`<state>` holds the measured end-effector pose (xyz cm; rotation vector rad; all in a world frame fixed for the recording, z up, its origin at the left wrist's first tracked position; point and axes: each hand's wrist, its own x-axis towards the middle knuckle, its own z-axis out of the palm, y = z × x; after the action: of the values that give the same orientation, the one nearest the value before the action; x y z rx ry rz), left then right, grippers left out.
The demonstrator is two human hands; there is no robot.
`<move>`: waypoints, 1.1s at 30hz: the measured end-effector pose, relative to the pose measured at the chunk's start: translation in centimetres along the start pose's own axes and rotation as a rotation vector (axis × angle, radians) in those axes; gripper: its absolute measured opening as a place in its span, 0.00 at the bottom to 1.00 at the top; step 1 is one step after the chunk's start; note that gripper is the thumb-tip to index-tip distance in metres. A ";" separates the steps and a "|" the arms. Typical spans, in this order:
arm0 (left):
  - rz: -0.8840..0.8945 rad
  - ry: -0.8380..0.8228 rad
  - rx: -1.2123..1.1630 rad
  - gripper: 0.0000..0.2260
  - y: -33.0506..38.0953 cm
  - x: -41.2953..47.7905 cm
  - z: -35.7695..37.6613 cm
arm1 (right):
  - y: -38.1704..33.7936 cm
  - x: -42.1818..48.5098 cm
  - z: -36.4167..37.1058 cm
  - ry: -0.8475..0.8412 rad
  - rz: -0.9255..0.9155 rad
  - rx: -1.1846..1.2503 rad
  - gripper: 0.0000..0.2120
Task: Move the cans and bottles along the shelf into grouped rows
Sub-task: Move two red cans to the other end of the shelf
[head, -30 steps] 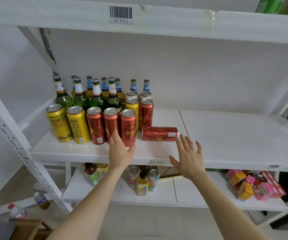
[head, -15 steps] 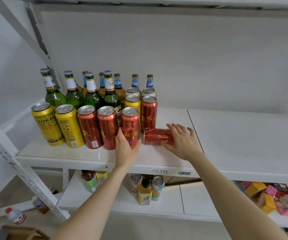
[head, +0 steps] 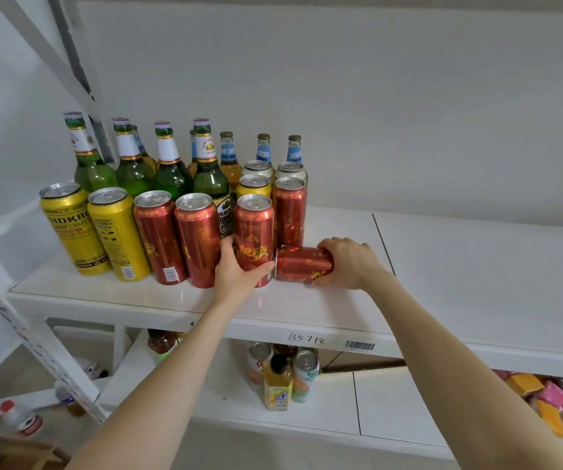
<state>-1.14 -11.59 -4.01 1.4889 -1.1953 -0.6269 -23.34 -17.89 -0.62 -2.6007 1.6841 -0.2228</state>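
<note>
On the white shelf (head: 476, 266), yellow cans (head: 70, 228) and red cans (head: 158, 235) stand in a front row at the left. Green bottles (head: 171, 171) and amber blue-labelled bottles (head: 263, 150) stand behind them. My left hand (head: 236, 269) is wrapped around the lower part of an upright red can (head: 254, 225). Just to its right a fallen red can (head: 302, 262) lies on its side, and my right hand (head: 348, 261) grips its right end. Another red can (head: 290, 212) stands right behind the fallen one.
The right half of the shelf holds nothing in view. On the lower shelf (head: 392, 418) stand a juice bottle (head: 277, 385) and small cans (head: 305, 374), with colourful packets (head: 551, 401) at the right. A slanted upright post (head: 26, 334) rises at the left.
Both hands moved forward onto the shelf. My left hand closed around the upright red can. My right hand went from hovering open to gripping the fallen red can.
</note>
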 end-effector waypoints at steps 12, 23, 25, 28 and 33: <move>-0.069 -0.121 -0.009 0.32 3.0 -0.6 -2.2 | 1.5 -3.6 -1.8 0.113 0.278 0.851 0.22; -0.143 -0.328 -0.087 0.28 8.1 -2.9 -5.3 | -2.3 -8.2 -5.0 0.239 0.539 1.571 0.16; -0.145 -0.346 -0.091 0.28 8.6 -3.7 -5.4 | -2.3 -9.3 -5.4 0.280 0.549 1.604 0.17; -0.146 -0.371 -0.113 0.27 9.4 -4.8 -5.2 | -1.9 -10.8 -6.1 0.328 0.568 1.614 0.20; -0.157 -0.420 -0.150 0.29 10.9 -6.2 -3.7 | -0.7 -13.0 -7.4 0.343 0.574 1.607 0.19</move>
<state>-3.94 -3.63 5.92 1.3699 -1.3184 -1.1539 -28.91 -5.45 5.46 -0.9032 1.2193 -1.3096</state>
